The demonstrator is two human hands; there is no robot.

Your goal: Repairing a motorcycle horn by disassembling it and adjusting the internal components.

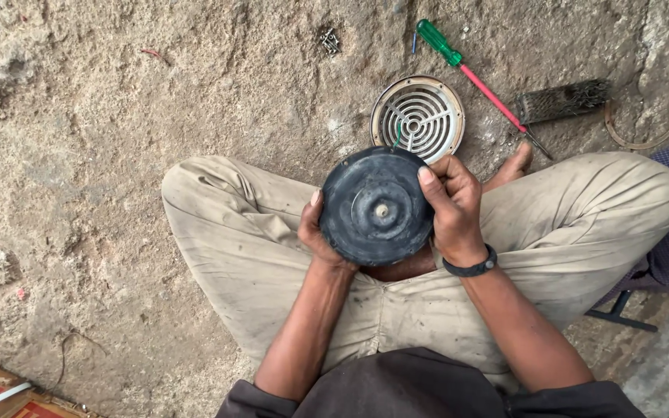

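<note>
Left hand (320,236) cups black disc (375,207) from its left edge; right hand (452,207) clamps the right edge, disc face up between them.

left hand (317,232): fingers curled inward, thumb tip up, palm turned toward the right hand
right hand (452,207): fingers bent, thumb pointing left
forearms: both bare, angled inward, converging above the crossed legs
</note>
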